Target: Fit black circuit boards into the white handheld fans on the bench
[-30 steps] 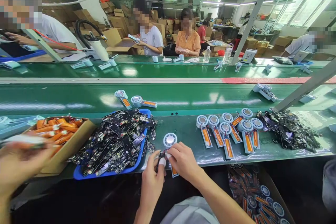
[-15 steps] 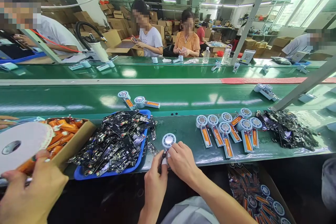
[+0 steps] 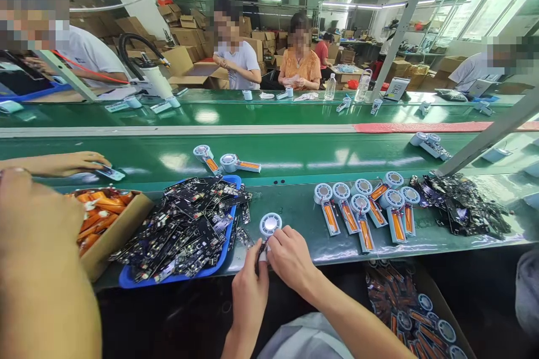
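A light-blue handheld fan [image 3: 270,224] with a round slotted head lies at the bench's front edge, its handle toward me and mostly covered by my hands. My left hand [image 3: 251,283] is closed around that handle, thumb along it, with a dark strip like a circuit board between the fingers. My right hand [image 3: 292,255] pinches at the neck just below the head; what its fingertips hold is hidden. Close on the left, a blue tray [image 3: 233,230] is heaped with black circuit boards [image 3: 185,230]. Several fans with orange batteries [image 3: 364,202] lie to the right.
A cardboard box [image 3: 118,230] of orange batteries stands left, near a co-worker's blurred arm [image 3: 42,269]. Another person's hand [image 3: 84,161] touches a part on the green belt [image 3: 337,151]. More boards [image 3: 463,207] lie right, beside a metal post [image 3: 484,140]. Below is a box of fans [image 3: 421,320].
The co-worker's arm at left has risen, and the white disc there is out of sight. Another hand now reaches over the belt. Two fans on the belt shifted slightly right; my hands barely moved.
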`<state>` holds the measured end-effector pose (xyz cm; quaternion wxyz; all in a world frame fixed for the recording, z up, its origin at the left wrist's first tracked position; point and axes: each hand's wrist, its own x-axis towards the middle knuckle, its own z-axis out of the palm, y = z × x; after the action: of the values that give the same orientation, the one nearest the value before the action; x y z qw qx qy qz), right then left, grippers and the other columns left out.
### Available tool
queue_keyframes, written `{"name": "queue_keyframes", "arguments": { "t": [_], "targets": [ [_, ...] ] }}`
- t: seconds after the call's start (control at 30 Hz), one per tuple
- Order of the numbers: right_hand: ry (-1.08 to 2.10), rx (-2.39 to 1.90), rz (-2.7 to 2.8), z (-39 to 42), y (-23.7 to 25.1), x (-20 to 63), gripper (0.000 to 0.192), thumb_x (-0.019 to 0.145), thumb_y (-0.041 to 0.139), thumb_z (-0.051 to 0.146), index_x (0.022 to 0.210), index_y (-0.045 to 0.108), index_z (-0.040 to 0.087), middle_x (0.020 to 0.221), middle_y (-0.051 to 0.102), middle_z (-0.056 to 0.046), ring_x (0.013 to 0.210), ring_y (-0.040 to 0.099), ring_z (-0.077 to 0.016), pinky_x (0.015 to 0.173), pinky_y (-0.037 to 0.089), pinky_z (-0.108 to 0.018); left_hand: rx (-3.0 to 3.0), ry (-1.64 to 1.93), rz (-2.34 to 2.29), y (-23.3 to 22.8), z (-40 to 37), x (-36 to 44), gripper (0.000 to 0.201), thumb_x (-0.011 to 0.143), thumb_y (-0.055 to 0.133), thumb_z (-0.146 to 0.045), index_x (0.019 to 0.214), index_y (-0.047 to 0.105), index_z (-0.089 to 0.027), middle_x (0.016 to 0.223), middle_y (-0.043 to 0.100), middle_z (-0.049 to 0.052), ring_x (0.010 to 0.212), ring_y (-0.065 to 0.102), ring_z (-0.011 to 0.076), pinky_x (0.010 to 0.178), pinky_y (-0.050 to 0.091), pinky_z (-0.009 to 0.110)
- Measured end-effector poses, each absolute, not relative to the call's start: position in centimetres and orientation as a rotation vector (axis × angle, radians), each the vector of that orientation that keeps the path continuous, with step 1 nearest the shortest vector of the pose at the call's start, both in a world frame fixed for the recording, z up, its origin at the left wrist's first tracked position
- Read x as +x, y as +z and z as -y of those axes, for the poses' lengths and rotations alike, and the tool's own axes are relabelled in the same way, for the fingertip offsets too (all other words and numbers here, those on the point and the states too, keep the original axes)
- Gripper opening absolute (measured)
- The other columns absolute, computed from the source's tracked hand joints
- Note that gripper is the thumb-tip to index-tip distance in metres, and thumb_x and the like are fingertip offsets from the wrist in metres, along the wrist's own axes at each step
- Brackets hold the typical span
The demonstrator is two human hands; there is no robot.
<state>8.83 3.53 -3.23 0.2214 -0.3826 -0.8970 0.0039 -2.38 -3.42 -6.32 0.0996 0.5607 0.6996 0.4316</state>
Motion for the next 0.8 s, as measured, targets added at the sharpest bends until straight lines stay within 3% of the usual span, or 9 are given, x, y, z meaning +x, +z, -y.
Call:
{"name": "queue_keyframes", "arguments": {
  "t": [0.3,0.57,0.7,0.8],
  "targets": [
    [0.021,-1.131,2.459,-3.4,-2.7,8.4,0.017,0.089,0.063,0.013,0.073,0.062,0.02,0.073,0.063,-0.005,0.072,0.054,-0.021,0.063,0.041,-0.032,1.887,1.233,-2.043,-7.1,3.9,-2.3,0.04,0.098,0.04,-0.023,0.135,0.056,-0.018,0.124,0.073,0.013,0.104,0.074,0.0267,0.079,0.062,0.035],
    [0.579,-0.948,2.271,-4.6,-2.9,10.0,0.016,0.092,0.058,0.008,0.088,0.068,0.02,0.09,0.073,-0.003,0.084,0.064,-0.0166,0.076,0.048,-0.025,1.761,1.23,-1.955,-5.8,3.5,-3.5,0.038,0.094,0.043,-0.025,0.125,0.064,-0.019,0.123,0.074,0.012,0.106,0.073,0.0269,0.085,0.061,0.037],
    [0.849,-0.978,2.064,-4.8,-3.3,10.4,0.015,0.089,0.061,0.007,0.09,0.068,0.02,0.086,0.074,-0.001,0.078,0.068,-0.0152,0.074,0.05,-0.023,1.577,1.197,-1.834,-5.1,3.2,-4.1,0.04,0.093,0.042,-0.029,0.123,0.066,-0.02,0.122,0.074,0.01,0.085,0.077,0.022,0.076,0.063,0.034],
    [0.944,-0.951,2.065,-5.2,-3.0,10.7,0.021,0.088,0.064,0.008,0.105,0.065,0.021,0.087,0.074,0.0,0.077,0.068,-0.0147,0.072,0.05,-0.022,1.527,1.166,-1.765,-4.7,3.0,-4.7,0.04,0.091,0.044,-0.031,0.122,0.068,-0.02,0.12,0.075,0.009,0.079,0.076,0.0202,0.072,0.063,0.032]
  ]
}}
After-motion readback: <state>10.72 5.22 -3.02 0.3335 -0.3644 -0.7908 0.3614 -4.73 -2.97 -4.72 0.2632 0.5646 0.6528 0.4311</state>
